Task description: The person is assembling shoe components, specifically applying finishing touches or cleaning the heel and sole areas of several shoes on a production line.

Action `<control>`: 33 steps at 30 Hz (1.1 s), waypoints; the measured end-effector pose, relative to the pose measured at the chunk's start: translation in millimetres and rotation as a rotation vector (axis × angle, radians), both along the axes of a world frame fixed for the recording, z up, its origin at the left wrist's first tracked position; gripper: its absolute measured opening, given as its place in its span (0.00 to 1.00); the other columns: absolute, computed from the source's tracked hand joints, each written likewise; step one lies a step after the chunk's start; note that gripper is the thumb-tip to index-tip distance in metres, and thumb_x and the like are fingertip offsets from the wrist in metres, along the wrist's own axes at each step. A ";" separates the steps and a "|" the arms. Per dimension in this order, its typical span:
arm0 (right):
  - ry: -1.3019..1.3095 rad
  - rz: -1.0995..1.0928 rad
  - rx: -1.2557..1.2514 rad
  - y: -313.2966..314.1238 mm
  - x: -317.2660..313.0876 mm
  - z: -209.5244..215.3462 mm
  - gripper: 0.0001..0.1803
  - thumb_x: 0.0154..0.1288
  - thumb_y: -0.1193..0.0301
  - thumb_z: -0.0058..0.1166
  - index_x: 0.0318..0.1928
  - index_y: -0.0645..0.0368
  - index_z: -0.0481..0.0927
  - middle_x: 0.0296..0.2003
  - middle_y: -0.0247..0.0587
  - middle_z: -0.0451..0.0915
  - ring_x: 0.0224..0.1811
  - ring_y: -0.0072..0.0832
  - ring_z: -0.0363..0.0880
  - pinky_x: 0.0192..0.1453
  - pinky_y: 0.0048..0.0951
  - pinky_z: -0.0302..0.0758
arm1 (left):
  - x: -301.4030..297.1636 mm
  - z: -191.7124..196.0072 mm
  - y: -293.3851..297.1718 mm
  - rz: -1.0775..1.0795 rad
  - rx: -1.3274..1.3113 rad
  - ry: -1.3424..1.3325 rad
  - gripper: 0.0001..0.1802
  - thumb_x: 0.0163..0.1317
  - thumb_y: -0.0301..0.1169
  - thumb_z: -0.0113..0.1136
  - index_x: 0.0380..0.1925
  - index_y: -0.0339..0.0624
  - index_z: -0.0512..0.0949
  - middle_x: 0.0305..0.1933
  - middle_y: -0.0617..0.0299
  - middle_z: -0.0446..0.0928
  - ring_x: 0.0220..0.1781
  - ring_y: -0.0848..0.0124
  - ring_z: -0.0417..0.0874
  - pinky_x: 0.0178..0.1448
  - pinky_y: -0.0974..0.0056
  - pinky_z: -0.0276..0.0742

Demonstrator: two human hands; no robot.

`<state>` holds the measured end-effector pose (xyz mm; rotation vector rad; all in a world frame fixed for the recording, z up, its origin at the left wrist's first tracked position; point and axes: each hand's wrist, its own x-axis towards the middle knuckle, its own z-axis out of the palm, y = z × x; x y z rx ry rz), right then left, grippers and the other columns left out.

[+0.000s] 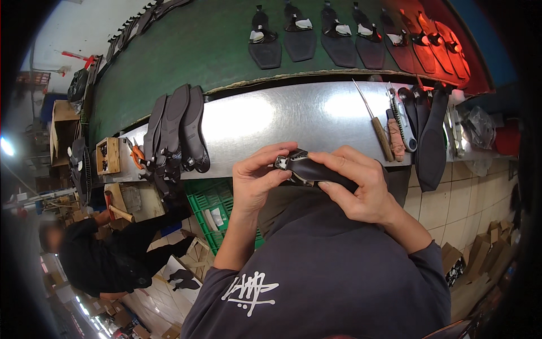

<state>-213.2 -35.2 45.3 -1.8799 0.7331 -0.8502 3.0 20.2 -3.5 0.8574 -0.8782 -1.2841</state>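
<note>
Close to my body, at the near edge of the metal bench, I hold a black sandal (317,171) in both hands. My left hand (254,174) pinches its left end, thumb below and fingers above, beside a small white patch. From the right, my right hand (361,182) grips the sandal's dark body between thumb and fingers. The far side of the sandal is hidden by my fingers. To the right on the bench lie a wooden-handled awl (381,139), a utility knife (407,133) and a tool with a wrapped handle (396,141).
Black sandal soles (195,124) lie at the bench's left, near orange-handled pliers (137,155) and a wooden box (107,156). More sandals (264,48) line the green belt (186,51) beyond. A green crate (197,198) stands below. Another person (96,254) is at lower left.
</note>
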 end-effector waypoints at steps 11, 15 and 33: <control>0.096 0.040 -0.214 -3.0 -0.6 8.8 0.24 0.48 0.78 0.63 0.49 0.61 0.78 0.33 0.42 0.77 0.33 0.39 0.78 0.37 0.36 0.75 | 8.8 -0.6 0.5 -0.099 -0.116 -0.143 0.22 0.46 0.11 0.59 0.45 0.30 0.82 0.57 0.35 0.73 0.56 0.55 0.79 0.57 0.61 0.76; 0.103 0.021 -0.234 1.6 1.6 8.1 0.23 0.47 0.78 0.63 0.49 0.62 0.78 0.33 0.42 0.77 0.34 0.39 0.78 0.38 0.36 0.74 | 13.1 -4.2 2.4 -0.111 -0.123 -0.163 0.22 0.45 0.11 0.57 0.43 0.30 0.82 0.58 0.33 0.72 0.57 0.55 0.79 0.58 0.62 0.75; 0.074 -0.031 -0.011 -11.8 10.3 -9.1 0.20 0.53 0.78 0.60 0.49 0.64 0.77 0.37 0.46 0.81 0.37 0.39 0.81 0.43 0.33 0.75 | -5.5 10.6 -1.9 -0.050 0.044 -0.201 0.22 0.55 0.11 0.50 0.51 0.31 0.78 0.62 0.42 0.71 0.59 0.64 0.77 0.48 0.69 0.81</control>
